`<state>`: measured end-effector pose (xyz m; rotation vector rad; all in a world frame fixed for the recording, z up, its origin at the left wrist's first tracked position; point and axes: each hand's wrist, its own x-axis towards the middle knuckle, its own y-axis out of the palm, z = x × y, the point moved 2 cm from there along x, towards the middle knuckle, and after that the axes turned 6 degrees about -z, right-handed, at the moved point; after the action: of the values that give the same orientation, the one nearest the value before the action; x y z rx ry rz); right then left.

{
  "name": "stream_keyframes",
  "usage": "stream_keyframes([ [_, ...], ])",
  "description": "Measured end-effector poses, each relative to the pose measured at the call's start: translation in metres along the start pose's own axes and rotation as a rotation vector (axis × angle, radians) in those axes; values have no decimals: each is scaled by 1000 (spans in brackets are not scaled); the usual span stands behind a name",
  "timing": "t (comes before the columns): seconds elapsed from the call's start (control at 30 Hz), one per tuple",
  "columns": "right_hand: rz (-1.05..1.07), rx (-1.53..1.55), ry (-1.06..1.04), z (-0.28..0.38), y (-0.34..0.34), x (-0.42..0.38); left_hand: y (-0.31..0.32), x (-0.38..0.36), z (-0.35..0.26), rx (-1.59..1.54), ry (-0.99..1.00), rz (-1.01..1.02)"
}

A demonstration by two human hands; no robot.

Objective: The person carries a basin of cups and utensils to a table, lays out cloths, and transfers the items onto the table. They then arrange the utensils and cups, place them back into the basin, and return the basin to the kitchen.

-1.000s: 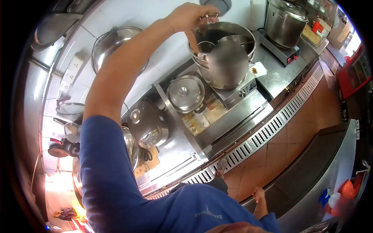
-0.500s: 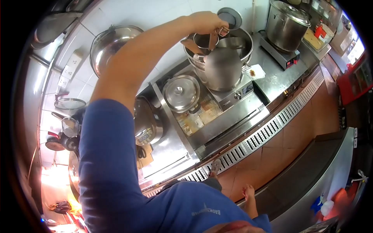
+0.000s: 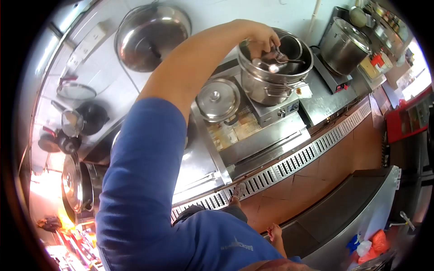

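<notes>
My left hand point(image 3: 266, 37) reaches over the rim of a large steel pot point(image 3: 266, 88). Its fingers are closed on a metal utensil handle point(image 3: 280, 55) at the pot's mouth; the utensil's working end cannot be made out. Steel cookware and other handles crowd the inside of the pot, partly hidden by my hand. Down at the lower right hangs my right hand point(image 3: 274, 232), away from the stove, fingers curled; whatever may be in them is too small to tell.
A lidded pot point(image 3: 218, 100) stands left of the large pot. Further right, a tall lidded pot point(image 3: 346, 47) sits on a burner point(image 3: 332, 74). A wide steel pan point(image 3: 153, 37) leans on the wall. A slotted floor drain point(image 3: 296, 160) runs along the counter; a steel unit point(image 3: 343, 217) stands opposite.
My left hand has come lower over the pot. The round grey metal thing blurred before the pot is no longer there. The view has shifted; my right hand stays low.
</notes>
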<state>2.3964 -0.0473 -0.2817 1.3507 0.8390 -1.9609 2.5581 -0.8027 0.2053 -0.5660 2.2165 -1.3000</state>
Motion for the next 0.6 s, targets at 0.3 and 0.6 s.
stream_keyframes([
  [0.3,180,-368,5,19,50,25,72,-376,108,-226,-100,-998],
  [0.6,272,-1010,-262,6,271,-60,350,-1001,170,-331,-1325,-1448],
])
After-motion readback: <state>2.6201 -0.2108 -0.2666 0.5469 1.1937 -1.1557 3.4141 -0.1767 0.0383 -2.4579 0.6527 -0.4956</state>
